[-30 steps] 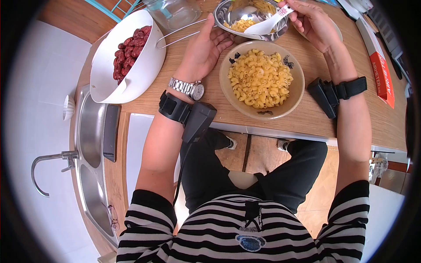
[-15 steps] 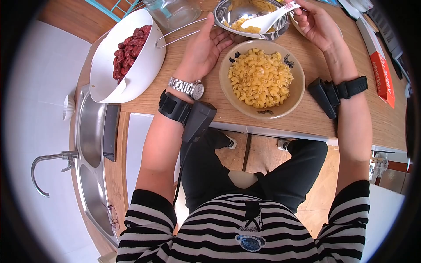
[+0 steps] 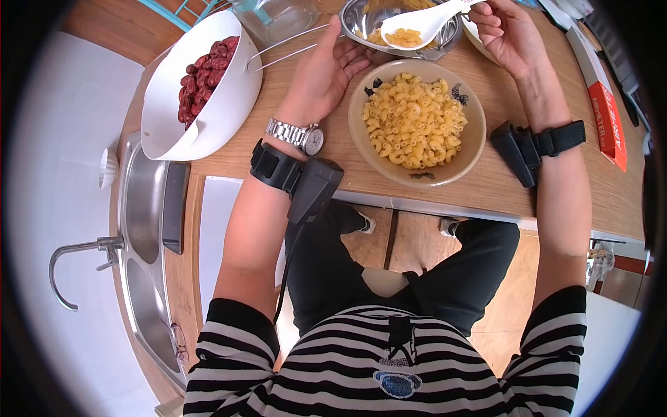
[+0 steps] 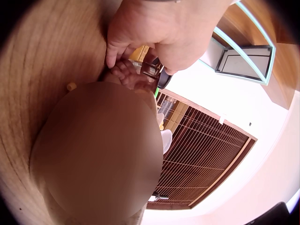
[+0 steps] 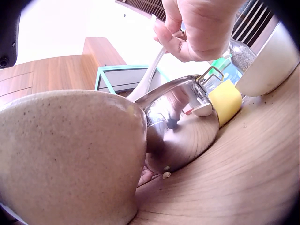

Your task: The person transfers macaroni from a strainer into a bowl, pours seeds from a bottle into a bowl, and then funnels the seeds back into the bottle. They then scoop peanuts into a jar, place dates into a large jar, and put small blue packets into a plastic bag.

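"Two hands in use, then. Findings from the left, please."

"Far left, a white tub [image 3: 233,97] with red dates [image 3: 208,80] in it. Next, a wire handle [image 3: 288,50], running behind my left thumb. My left hand [image 3: 321,82] lies palm inward, fingers extended and slightly spread, gripping nothing. Fingertips are close by the steel bowl [image 5: 187,140]; contact cannot be confirmed."

"And the middle?"

"The steel bowl on the far side, macaroni inside. Just beside it, nearer my body, a ceramic bowl [image 3: 475,132] well filled with macaroni [image 3: 413,121]. One stray piece [image 5: 166,175] is on the wooden tabletop [image 5: 243,164] at the foot of the steel bowl."

"The spoon?"

"White spoon [image 3: 432,22], carrying a small load of macaroni, its scoop over the mouth of the steel bowl. Clearance beneath it I cannot certify."

"State the governing relation."

"Long axis slanting — scoop at the left, handle rising right to my right hand [image 3: 513,36]. The ceramic bowl lies on the body side of the scoop, close by. The scoop sits between my hands, yet only the right has hold of the spoon."

"Grip?"

"Right fingers curled, pinching the handle near its end. Nothing else held."

"Far right?"

"One red-and-white box [image 3: 606,128] — well apart from both bowls."
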